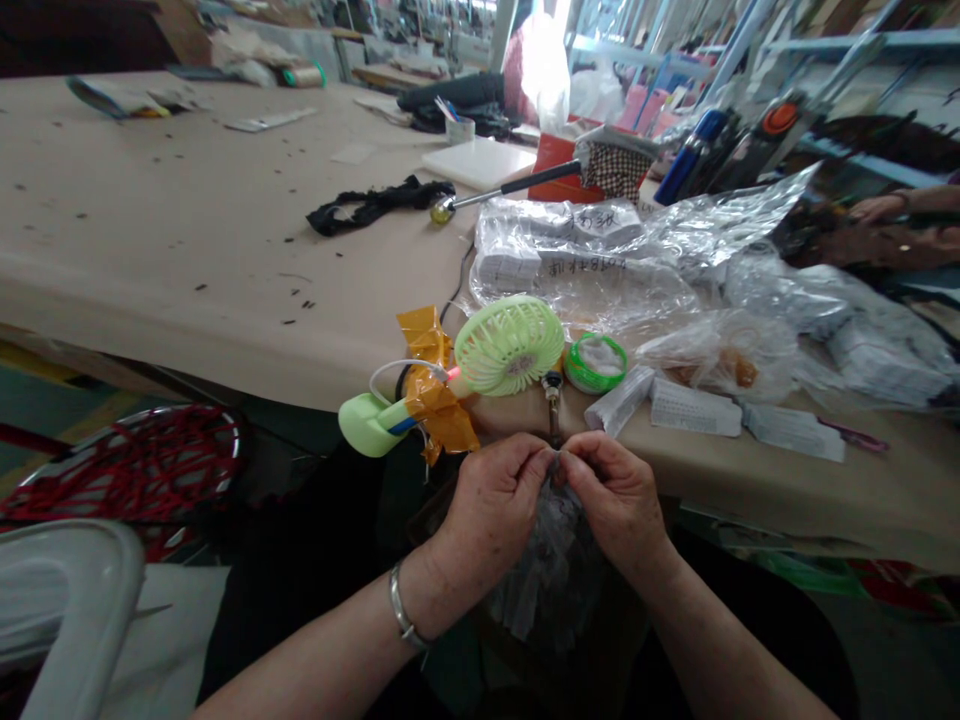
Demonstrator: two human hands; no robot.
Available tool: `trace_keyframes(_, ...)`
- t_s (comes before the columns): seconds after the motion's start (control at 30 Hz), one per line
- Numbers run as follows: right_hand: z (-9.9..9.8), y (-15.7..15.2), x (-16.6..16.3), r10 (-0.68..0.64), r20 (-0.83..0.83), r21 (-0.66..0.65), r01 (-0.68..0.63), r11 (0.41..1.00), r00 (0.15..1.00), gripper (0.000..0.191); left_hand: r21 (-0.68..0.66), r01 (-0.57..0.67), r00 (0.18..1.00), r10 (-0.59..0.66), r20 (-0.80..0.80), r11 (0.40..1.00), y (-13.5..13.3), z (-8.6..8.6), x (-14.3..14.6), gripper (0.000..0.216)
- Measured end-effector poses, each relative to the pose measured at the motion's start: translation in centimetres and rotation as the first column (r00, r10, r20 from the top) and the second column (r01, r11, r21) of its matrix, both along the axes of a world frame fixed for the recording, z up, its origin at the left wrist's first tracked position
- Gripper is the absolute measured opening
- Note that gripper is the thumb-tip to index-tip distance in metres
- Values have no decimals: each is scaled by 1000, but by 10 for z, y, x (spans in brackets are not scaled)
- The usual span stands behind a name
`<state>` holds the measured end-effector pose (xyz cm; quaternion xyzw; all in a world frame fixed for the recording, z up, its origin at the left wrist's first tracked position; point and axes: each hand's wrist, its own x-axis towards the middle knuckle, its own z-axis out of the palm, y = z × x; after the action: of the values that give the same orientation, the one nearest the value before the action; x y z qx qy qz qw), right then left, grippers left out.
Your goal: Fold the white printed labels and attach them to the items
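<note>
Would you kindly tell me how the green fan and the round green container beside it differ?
The fan is a paler yellow-green, while the container has a stronger green. The fan is clearly the larger and has a slatted cage; the container is a small, open round with white contents. Orange-brown tape wraps the fan, whereas none shows on the container. Both are near the table's front edge.
</note>
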<state>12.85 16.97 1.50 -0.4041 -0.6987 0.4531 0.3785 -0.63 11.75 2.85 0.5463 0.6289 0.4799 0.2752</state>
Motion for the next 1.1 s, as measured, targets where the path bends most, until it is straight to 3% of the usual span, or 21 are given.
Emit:
trace_keyframes(0.43,2,-6,4,6,-14,5,-6,1000,1000,8,4,12,1000,-12,-11,1000,-2,1,0,19)
trace_keyframes(0.53,7,-13,19,41,90,112,-51,992,995,6,-18,33,999,-33,-16,999,-13,-3,-1,17)
trace_keyframes(0.63,15,-10,37,-14,213,417,-78,906,977,6,-56,28,999,-31,-44,998,-19,-15,-4,19)
trace_keyframes(0.7,18,1,47,-140,263,628,-59,776,955,12,-66,35,997,-39,-61,997,-19,-24,-5,18)
trace_keyframes(0.8,15,18,53,-344,368,778,-83,623,864,27,-54,41,995,-46,-93,998,-18,-35,-6,23)
trace_keyframes(0.93,2,26,53,-446,427,810,-114,575,787,26,-63,50,992,-57,-116,997,-19,-39,-4,21)
trace_keyframes(1.1,-2,28,55,-413,337,823,-51,566,846,9,-122,90,995,-83,58,988,-16,-30,7,19)
